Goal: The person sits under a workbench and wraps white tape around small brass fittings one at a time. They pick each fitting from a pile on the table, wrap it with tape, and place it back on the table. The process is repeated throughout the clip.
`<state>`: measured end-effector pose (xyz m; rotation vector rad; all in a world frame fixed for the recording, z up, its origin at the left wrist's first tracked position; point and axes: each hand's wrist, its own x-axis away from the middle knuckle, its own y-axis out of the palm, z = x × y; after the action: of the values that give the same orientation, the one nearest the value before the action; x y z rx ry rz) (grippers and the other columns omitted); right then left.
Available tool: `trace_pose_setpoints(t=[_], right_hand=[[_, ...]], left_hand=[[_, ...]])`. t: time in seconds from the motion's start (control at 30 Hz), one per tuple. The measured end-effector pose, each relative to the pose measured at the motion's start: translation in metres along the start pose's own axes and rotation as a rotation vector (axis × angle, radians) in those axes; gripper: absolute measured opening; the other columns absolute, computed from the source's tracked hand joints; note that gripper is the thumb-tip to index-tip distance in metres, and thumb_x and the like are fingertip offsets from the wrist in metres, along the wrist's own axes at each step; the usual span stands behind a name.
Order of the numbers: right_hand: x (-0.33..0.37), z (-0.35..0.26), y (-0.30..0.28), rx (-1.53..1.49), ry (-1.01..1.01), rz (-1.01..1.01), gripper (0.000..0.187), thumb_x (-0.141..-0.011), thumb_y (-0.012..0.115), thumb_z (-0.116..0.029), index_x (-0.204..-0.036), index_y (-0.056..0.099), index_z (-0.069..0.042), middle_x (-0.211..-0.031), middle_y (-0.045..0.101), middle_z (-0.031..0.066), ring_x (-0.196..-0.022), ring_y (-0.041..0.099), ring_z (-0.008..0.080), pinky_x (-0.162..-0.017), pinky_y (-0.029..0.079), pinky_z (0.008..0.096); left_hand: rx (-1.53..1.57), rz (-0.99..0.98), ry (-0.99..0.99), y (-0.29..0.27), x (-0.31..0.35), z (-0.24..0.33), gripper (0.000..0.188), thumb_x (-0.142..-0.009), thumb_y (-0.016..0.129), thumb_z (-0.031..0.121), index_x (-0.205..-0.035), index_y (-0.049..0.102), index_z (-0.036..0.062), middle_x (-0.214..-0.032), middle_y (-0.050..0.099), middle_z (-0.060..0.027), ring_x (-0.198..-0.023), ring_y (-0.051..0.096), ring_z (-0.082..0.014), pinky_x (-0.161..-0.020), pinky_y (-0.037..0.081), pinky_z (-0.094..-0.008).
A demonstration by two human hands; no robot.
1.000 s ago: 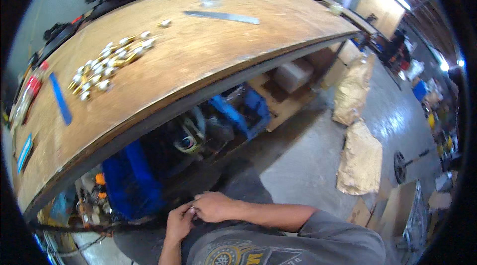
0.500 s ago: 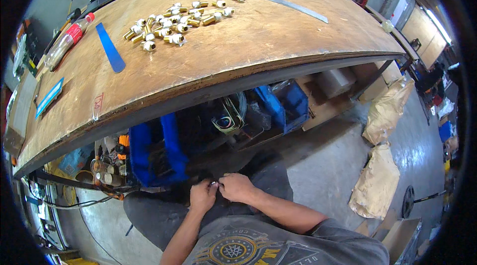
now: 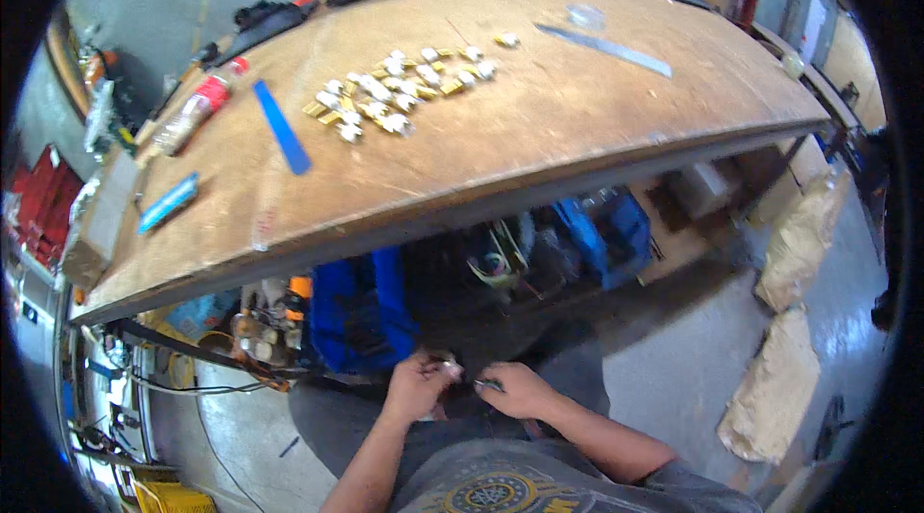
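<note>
1. Change of view: compared with the pictures from a second ago, the counter now fills the upper half of the frame and sits more centred; the cluster of small brass-and-white fittings appears nearer the middle than before. The head has turned, not the counter.
2. Change at the hands: both hands remain together low in the frame, in front of the person's lap and below the near edge of the counter. Their pose matches the earlier pictures closely, so the fine work at the fingertips appears to continue, with no new item picked up.
3. Left hand: fingers curled inward, pinched on a small pale part at the fingertips. The part is too small to identify.
4. Right hand: fingers closed around a thin dark tool or pin that points left toward the part. Contact between the two cannot be confirmed.
5. Location of the worked item: between the two hands, well apart from the fittings on the counter.
6. Other items on the counter: a blue strip, a red-capped spray can at far left, a metal ruler at far right.
</note>
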<state>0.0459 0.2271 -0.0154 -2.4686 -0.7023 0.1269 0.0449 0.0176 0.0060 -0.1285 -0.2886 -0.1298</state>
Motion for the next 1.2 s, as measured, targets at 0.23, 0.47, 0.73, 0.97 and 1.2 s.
trace_pose_setpoints(t=[0.23,0.47,0.73,0.97,1.2], right_hand=[[-0.001,0.069,0.036,0.115,0.170,-0.068,0.033,-0.086,0.063,-0.032,-0.100,0.068,-0.002,-0.093,0.068,0.0204,-0.088,0.066,0.0374,-0.079,0.051,0.0427],[0.011,0.079,0.047,-0.050,0.210,0.116,0.035,-0.085,0.063,-0.032,-0.101,0.069,-0.002,-0.093,0.068,0.0221,-0.087,0.066,0.0393,-0.077,0.052,0.0436],[0.010,0.106,0.048,-0.017,0.319,0.108,0.034,-0.086,0.065,-0.033,-0.101,0.070,-0.003,-0.090,0.070,0.0191,-0.083,0.069,0.0310,-0.075,0.052,0.0377],[0.002,0.118,0.053,0.034,0.301,0.130,0.041,-0.085,0.060,-0.039,-0.103,0.070,-0.003,-0.098,0.069,0.0226,-0.093,0.065,0.0413,-0.083,0.052,0.0443],[0.001,0.117,0.056,-0.017,0.329,0.092,0.041,-0.085,0.062,-0.038,-0.105,0.070,-0.003,-0.100,0.069,0.0214,-0.097,0.066,0.0383,-0.086,0.051,0.0416]], left_hand=[[-0.833,-0.129,0.811,-0.042,0.046,0.261,0.023,-0.078,0.078,0.012,-0.092,0.062,0.0050,-0.091,0.070,-0.0104,-0.085,0.068,-0.0239,-0.076,0.053,-0.0344],[-1.404,0.123,0.930,-0.053,-0.020,0.382,0.018,-0.081,0.067,0.015,-0.095,0.062,0.0047,-0.094,0.067,-0.0164,-0.090,0.063,-0.0370,-0.077,0.049,-0.0447],[-1.429,-0.134,0.856,-0.020,-0.065,0.390,0.028,-0.078,0.071,0.021,-0.103,0.069,0.0078,-0.097,0.070,-0.0142,-0.095,0.065,-0.0335,-0.083,0.050,-0.0437],[-1.273,-0.209,0.932,-0.018,-0.070,0.390,0.032,-0.080,0.070,0.026,-0.105,0.070,0.0067,-0.099,0.069,-0.0146,-0.096,0.065,-0.0319,-0.084,0.051,-0.0413],[-1.299,-0.227,0.844,-0.075,-0.052,0.382,0.032,-0.081,0.073,0.027,-0.106,0.070,0.0080,-0.100,0.064,-0.0122,-0.098,0.062,-0.0287,-0.087,0.049,-0.0389]])
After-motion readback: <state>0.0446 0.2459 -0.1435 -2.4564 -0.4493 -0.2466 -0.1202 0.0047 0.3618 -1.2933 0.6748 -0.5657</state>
